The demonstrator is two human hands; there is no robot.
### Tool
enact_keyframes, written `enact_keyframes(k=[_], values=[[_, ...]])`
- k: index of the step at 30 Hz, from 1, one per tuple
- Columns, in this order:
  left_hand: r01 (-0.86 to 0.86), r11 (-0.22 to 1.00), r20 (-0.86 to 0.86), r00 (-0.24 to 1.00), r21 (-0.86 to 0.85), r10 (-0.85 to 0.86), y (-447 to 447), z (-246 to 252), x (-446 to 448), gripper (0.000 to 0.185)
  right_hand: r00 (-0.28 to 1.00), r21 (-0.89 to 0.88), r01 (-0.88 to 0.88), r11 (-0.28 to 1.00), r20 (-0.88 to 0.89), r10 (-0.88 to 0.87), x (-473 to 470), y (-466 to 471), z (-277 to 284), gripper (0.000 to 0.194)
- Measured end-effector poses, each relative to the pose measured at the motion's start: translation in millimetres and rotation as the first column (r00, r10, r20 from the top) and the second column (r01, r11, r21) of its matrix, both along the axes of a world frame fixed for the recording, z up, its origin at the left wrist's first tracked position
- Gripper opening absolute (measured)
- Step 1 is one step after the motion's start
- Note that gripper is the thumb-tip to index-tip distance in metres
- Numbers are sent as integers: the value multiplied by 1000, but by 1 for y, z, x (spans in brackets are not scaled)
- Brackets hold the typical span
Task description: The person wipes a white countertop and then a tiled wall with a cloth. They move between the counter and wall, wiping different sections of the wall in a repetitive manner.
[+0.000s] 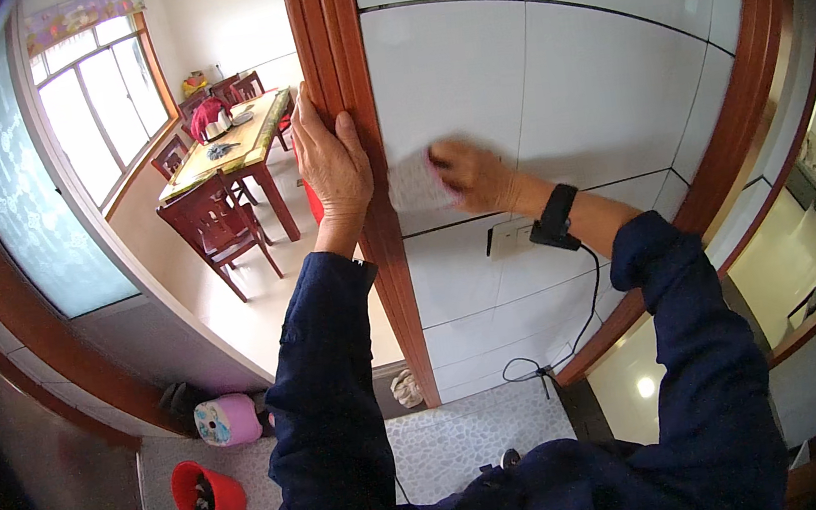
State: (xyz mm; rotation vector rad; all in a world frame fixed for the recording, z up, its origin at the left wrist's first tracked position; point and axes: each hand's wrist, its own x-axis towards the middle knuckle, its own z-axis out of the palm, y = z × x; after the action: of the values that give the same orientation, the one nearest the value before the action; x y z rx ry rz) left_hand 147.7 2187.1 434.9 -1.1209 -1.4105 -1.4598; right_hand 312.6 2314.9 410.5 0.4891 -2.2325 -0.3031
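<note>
My left hand (333, 156) is spread flat against the edge of a reddish-brown wooden door frame (329, 30), thumb on its face and fingers at its outer side. Just right of the frame, my right hand (473, 174) grips a pale cloth (418, 180) with a pinkish edge against the white wall tiles (448, 76). Motion blur hides the cloth's exact shape. A black strap with a small box (556, 219) circles my right wrist, and a black cable (596, 286) hangs from it. Behind that wrist, partly covered, is a wall socket plate (508, 239).
Through the doorway on the left stand a dining table (255, 140) and several wooden chairs (212, 221). A red bin (209, 493) and a pink stool (229, 420) sit on the floor at lower left. A crumpled cloth (406, 389) lies by the frame's foot. Another doorway opens at right.
</note>
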Motion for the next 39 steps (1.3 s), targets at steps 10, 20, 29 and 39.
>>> enact_keyframes(k=[10,20,29,39], values=[[-71,997,21,997,-22,72,1,-1,-1,56,995,30,31,999,-95,-28,34,9,95,15],[-99,995,-19,995,19,99,5,-2,-1,53,837,72,101,992,-545,-46,29,50,101,44],[-82,996,-1,997,17,82,6,-4,-5,55,1000,92,13,996,23,-16,70,45,-14,33],[-86,996,-4,996,15,87,5,-3,-3,57,873,-42,91,995,-478,-100,92,76,150,34]])
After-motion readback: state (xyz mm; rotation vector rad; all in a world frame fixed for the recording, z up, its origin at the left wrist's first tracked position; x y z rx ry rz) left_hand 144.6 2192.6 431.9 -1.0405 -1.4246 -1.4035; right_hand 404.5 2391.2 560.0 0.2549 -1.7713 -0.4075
